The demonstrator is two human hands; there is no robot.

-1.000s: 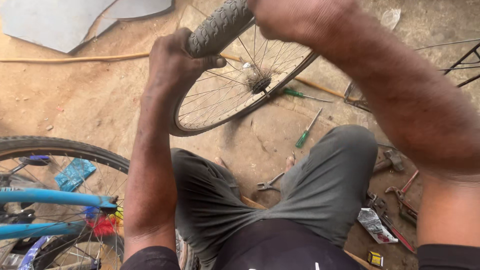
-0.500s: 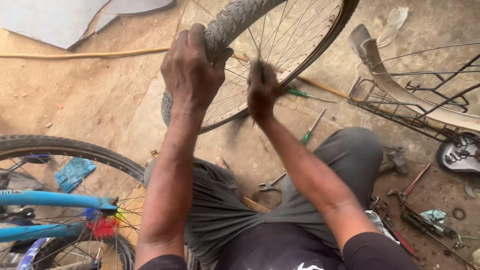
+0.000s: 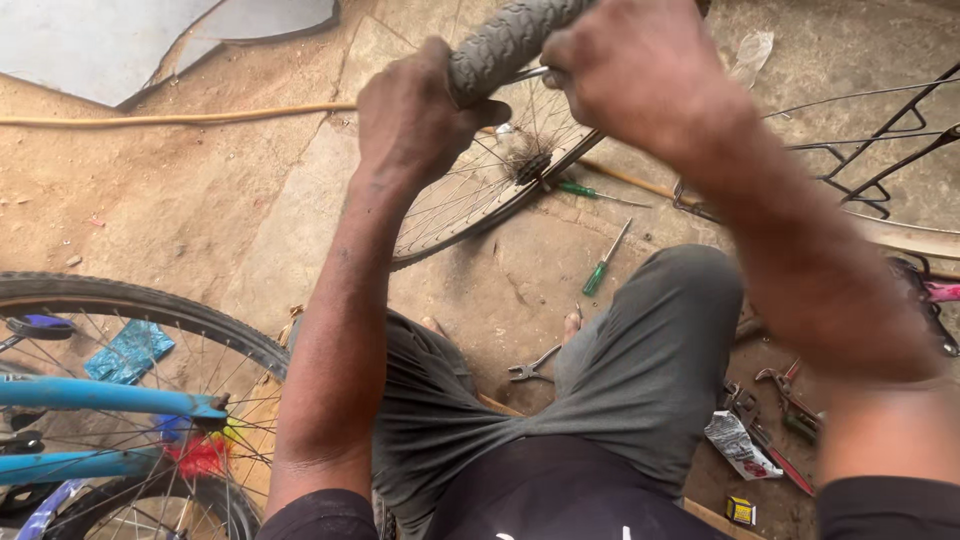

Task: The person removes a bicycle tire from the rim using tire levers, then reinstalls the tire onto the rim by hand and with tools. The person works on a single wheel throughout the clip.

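**Bicycle wheel gripped at the tyre by both hands**

A bicycle wheel (image 3: 480, 190) is held raised above the dirt floor (image 3: 200, 200), over the knees. Its grey tyre (image 3: 500, 40) is clamped at the top by the left hand (image 3: 415, 115) and the right hand (image 3: 630, 70), set side by side. Two green screwdrivers (image 3: 603, 265) and pliers (image 3: 530, 367) are seen lying on the floor below.

Open-air bicycle repair spot, bare packed-dirt and concrete ground (image 3: 200, 220). Evidence: spoked wheel with grey knobby tyre (image 3: 500, 40) at 12 o'clock, blue-framed bicycle (image 3: 100, 395) at 8, green-handled screwdrivers (image 3: 597, 275) near centre, steel pliers (image 3: 530, 368) on the ground, red-handled hand tools (image 3: 790, 400) at 4, black wire carrier rack (image 3: 870, 150) at 2.
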